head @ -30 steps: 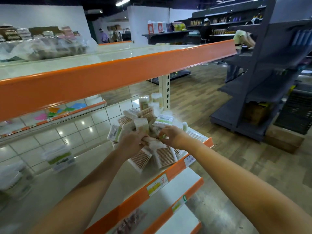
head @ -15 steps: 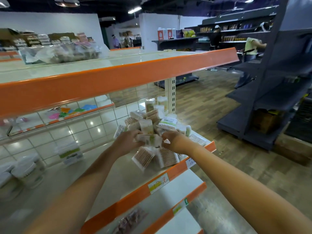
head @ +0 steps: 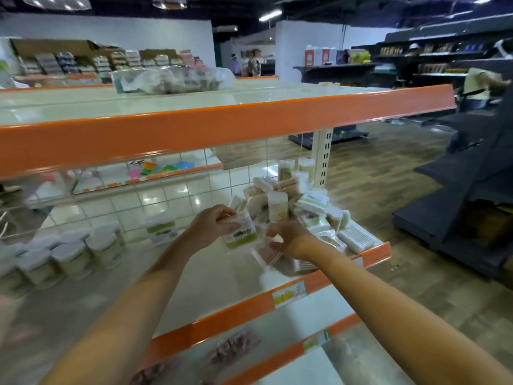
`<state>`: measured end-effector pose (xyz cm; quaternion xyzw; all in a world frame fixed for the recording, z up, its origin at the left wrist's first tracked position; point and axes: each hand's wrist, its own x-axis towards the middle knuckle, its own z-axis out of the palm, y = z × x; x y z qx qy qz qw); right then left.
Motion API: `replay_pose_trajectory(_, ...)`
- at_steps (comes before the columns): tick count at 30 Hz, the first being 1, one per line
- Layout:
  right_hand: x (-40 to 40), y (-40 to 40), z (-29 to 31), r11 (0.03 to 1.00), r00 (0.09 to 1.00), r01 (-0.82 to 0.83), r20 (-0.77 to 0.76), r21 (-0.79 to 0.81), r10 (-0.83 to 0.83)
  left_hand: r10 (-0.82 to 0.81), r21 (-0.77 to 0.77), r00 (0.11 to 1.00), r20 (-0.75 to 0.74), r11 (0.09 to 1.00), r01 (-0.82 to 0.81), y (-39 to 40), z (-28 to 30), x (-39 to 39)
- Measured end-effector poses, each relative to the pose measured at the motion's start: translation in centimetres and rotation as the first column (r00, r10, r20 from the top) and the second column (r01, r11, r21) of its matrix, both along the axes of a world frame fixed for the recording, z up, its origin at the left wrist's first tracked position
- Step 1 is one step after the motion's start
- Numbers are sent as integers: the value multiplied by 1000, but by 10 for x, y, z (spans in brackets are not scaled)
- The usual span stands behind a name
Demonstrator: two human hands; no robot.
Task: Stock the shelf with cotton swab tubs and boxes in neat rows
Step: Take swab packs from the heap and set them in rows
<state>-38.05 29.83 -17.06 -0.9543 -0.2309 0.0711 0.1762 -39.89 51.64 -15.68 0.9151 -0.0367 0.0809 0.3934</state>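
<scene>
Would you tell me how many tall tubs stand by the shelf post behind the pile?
2: one tall tub just behind the pile, a second beside it, next to the post. Others may be hidden by the pile.

White shelf [head: 222, 279], swab boxes [head: 311, 215], tubs [head: 69, 257]

A clear plastic bag [head: 172, 80] of blurred goods lies on the top shelf. Behind the glass back panel, coloured packets [head: 166, 166] sit on another shelf. Dark grey shelving [head: 472, 173] stands to the right (a cardboard box [head: 484, 223] low inside it) on wood-patterned floor [head: 388, 173].
</scene>
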Motion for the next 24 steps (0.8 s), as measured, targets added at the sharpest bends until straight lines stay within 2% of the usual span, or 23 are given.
replay_pose_trajectory(3,-2,20,-5,997,999,-52,14,-51,52,30,-35,999,-34,999,-31,15,-1,-9)
replay_pose_trajectory(6,-4,38,-11,998,997,-70,-22,-6,70,42,-82,998,-57,996,-46,28,-2,-19)
replay_pose_trajectory(8,-8,47,-14,993,994,-64,-87,102,73,47,-89,997,-67,995,-52,35,-3,-24)
replay_pose_trajectory(10,-14,55,-17,961,978,-23,-192,277,79,50,-86,996,-73,995,-57,42,-4,-28)
replay_pose_trajectory(13,-28,70,-20,888,894,24,-408,458,187,44,-83,995,-88,995,-52,50,-6,-35)
replay_pose_trajectory(17,-38,94,-34,855,854,56,-468,515,226,26,-81,995,-95,996,-34,55,-9,-44)
replay_pose_trajectory(21,-46,112,-42,784,827,171,-519,597,215,8,-59,995,-104,998,-15,62,-14,-52)
replay_pose_trajectory(24,-47,120,-49,726,776,245,-578,642,250,29,-102,994,-105,994,-40,75,-17,-62)
